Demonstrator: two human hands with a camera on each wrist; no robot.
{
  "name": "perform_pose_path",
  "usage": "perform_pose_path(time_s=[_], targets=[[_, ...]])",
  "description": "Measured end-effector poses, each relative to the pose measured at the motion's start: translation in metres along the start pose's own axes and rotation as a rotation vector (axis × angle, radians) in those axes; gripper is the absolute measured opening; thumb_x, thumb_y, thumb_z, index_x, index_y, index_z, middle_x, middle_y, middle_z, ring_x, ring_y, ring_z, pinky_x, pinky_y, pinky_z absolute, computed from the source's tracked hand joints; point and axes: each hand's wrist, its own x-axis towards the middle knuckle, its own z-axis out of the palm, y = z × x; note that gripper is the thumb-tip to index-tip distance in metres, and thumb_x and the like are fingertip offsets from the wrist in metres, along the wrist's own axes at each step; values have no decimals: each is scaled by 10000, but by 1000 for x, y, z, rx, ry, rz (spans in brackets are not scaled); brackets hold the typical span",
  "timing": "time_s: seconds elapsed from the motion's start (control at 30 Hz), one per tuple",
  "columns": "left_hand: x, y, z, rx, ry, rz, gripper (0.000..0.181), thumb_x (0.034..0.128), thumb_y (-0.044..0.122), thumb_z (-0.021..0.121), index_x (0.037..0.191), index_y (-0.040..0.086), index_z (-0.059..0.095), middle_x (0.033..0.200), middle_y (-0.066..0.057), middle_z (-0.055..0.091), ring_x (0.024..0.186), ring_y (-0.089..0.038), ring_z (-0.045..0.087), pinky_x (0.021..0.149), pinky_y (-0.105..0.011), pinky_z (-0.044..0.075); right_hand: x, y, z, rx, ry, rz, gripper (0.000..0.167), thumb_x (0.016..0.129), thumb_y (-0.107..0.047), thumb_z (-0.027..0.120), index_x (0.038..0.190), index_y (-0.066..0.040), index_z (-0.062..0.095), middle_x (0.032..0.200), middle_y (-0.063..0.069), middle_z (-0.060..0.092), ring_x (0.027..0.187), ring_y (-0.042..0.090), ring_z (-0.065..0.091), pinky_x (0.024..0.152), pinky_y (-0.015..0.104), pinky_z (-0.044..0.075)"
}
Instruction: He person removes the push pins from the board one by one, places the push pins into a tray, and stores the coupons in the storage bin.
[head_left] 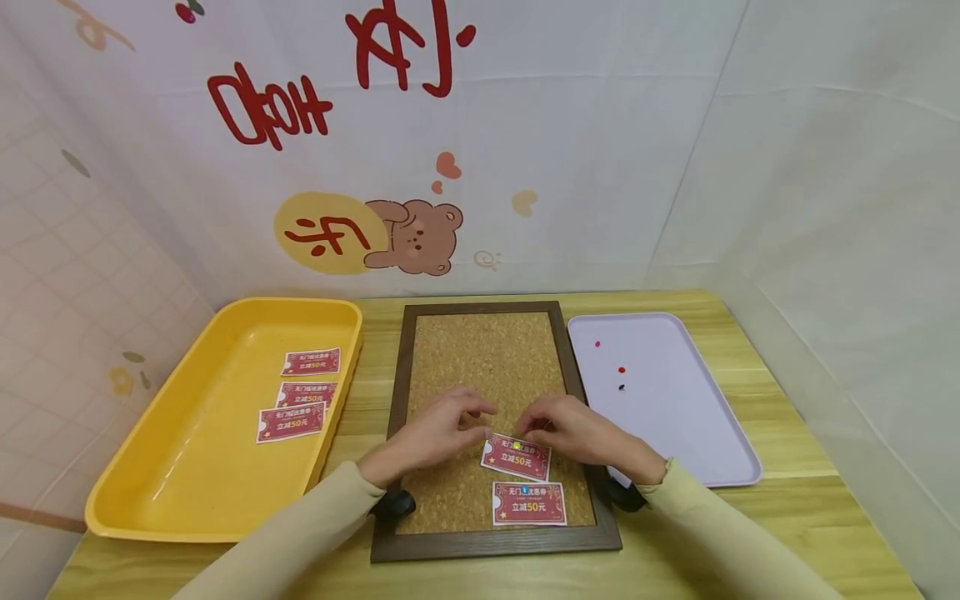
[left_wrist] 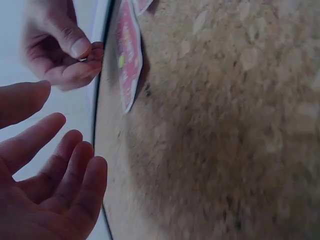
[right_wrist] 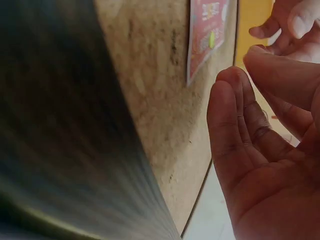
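A framed cork board (head_left: 480,358) lies between the hands. On it, a tilted red coupon (head_left: 517,461) has a yellow pushpin (head_left: 516,445) at its upper part. Below sits a second red coupon (head_left: 528,509) with a blue pushpin (head_left: 524,490). My left hand (head_left: 442,427) hovers left of the tilted coupon, fingers loosely bent, holding nothing visible. By that coupon's upper right is my right hand (head_left: 573,429). In the right wrist view its thumb and fingers (right_wrist: 225,120) are bent near each other, with nothing seen between them.
At the left stands a yellow tray (head_left: 217,433) with three red coupons (head_left: 291,422) near its right side. A pale lilac tray (head_left: 667,408) on the right holds three small pushpins (head_left: 622,370). The board's dark frame (head_left: 495,544) borders the cork.
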Motion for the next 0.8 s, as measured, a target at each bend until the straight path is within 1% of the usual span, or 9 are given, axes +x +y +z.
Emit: perform_pose_path(time_s=[0.17,0.3,0.4,0.5,0.63,0.8], targets=[[9,-1,8,86,-62,10,261,962,153,721,1208,71,748,1135,-43,658,1004,-214,606,844,-384,504,6,-1,4,-10,-53,3,53,972,-136,734,1004,-149,775,981,-101,690,910,58,596,854,345,509],[12,-4,14,122,-106,-19,240,948,145,740,1182,94,756,1096,-16,631,976,-186,569,814,-348,461,10,-1,6,-31,-84,18,48,969,-119,732,973,-155,764,953,-116,667,876,48,572,846,337,495],[13,-5,17,132,-113,-43,218,937,143,768,1149,95,753,1067,-16,607,952,-185,540,820,-359,442,14,-2,8,-47,-100,20,71,955,-98,735,940,-166,746,923,-126,644,839,37,551,809,311,485],[14,-5,19,150,-108,-41,193,922,127,787,1106,99,739,1053,-24,596,946,-185,520,835,-382,442,17,-2,9,-54,-111,19,95,933,-72,741,907,-161,725,885,-120,617,795,35,529,754,290,468],[17,-5,21,194,-109,-29,173,908,109,795,1063,112,718,1049,-24,592,955,-181,516,851,-392,447,19,-3,10,-81,-124,28,115,917,-60,744,878,-160,703,854,-124,587,771,33,511,746,285,445],[20,-5,23,212,-119,-35,138,899,96,791,1007,126,711,1001,-7,560,897,-167,474,806,-362,414,21,-3,9,-104,-132,21,171,897,-34,748,834,-174,673,811,-126,569,747,32,504,731,274,437]])
